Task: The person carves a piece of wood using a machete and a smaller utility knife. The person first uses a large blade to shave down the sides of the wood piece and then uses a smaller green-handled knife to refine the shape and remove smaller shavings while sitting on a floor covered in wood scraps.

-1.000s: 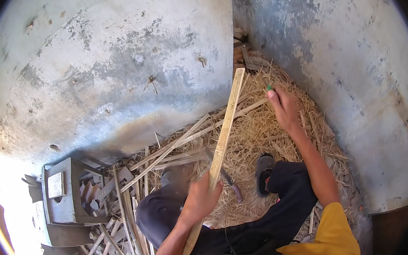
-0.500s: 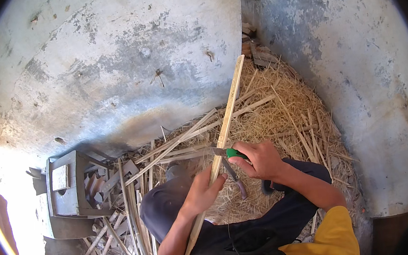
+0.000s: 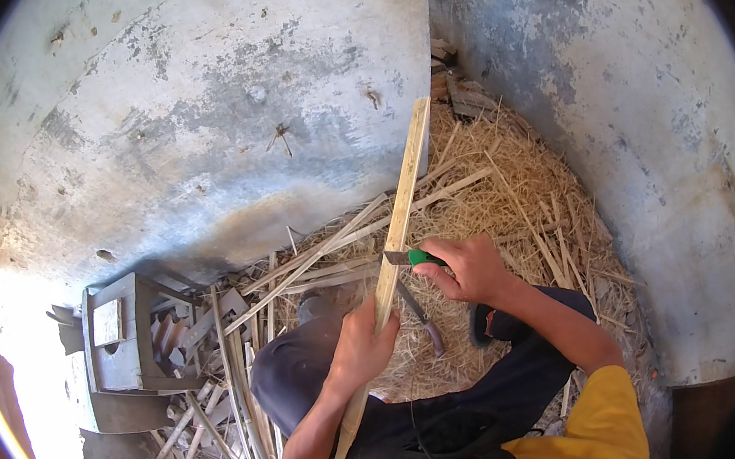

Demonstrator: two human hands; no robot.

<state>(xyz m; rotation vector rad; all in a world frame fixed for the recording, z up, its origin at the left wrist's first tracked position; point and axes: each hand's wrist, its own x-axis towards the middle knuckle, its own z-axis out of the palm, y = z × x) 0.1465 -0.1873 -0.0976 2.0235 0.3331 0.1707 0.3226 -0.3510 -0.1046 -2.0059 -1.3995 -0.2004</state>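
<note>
- The left hand (image 3: 362,345) is clamped round the lower part of a long pale slat (image 3: 401,209), which slopes up and away from the person's lap toward the wall.
- The right hand (image 3: 469,266) is closed on a green-handled knife (image 3: 412,258); its blade lies against the slat just above the left hand.
- Judged from this, the paring is at an early stage: the blade sits low on the slat, and the whole length beyond the right hand looks flat, square-edged and uncut.
- No fresh curl shows at the blade, so how deep it bites cannot be told.
- A second dark tool (image 3: 419,317) lies just below the right hand, untouched.
- Shavings (image 3: 514,208) heap beyond the right hand, and loose strips (image 3: 224,391) lie outside the left hand, near a grey box (image 3: 128,338); whether those are finished pieces or stock cannot be told.
</note>
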